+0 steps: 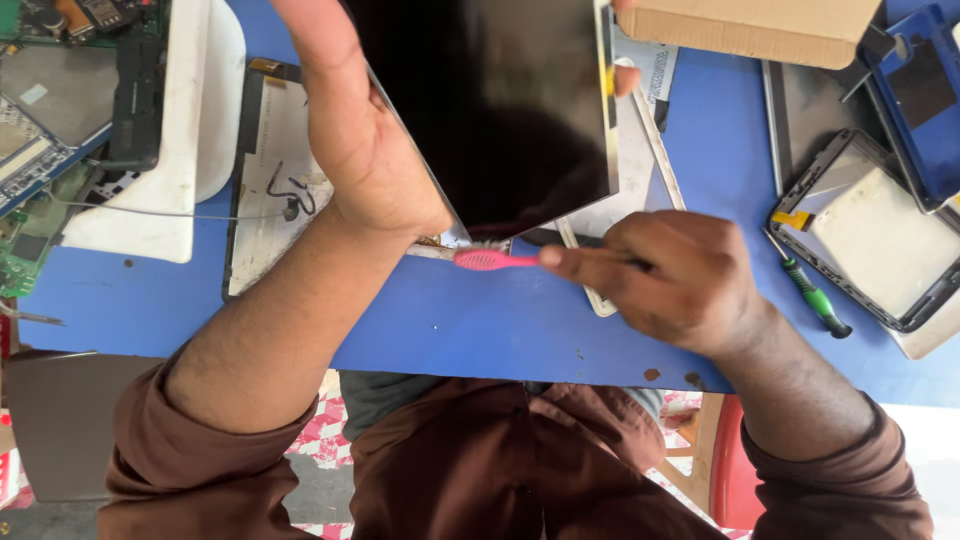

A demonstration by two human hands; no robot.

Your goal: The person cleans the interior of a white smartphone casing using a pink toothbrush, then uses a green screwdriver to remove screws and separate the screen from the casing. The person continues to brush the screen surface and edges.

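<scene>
The left hand (365, 150) grips a dark screen (500, 110), tilted above the blue bench (450, 320). The right hand (670, 275) clasps a pink toothbrush (490, 260), bristles touching the screen's lower edge. A green screwdriver (815, 298) lies just right of it.

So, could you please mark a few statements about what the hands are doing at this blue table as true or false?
1. The right hand holds a pink toothbrush. True.
2. The brush head touches the lower edge of the dark screen panel. True.
3. The left hand rests flat on the table. False: it holds the panel tilted up.
4. The green-handled screwdriver is in the right hand. False: it lies on the table beside that hand.
5. The table is red. False: it is blue.
</scene>
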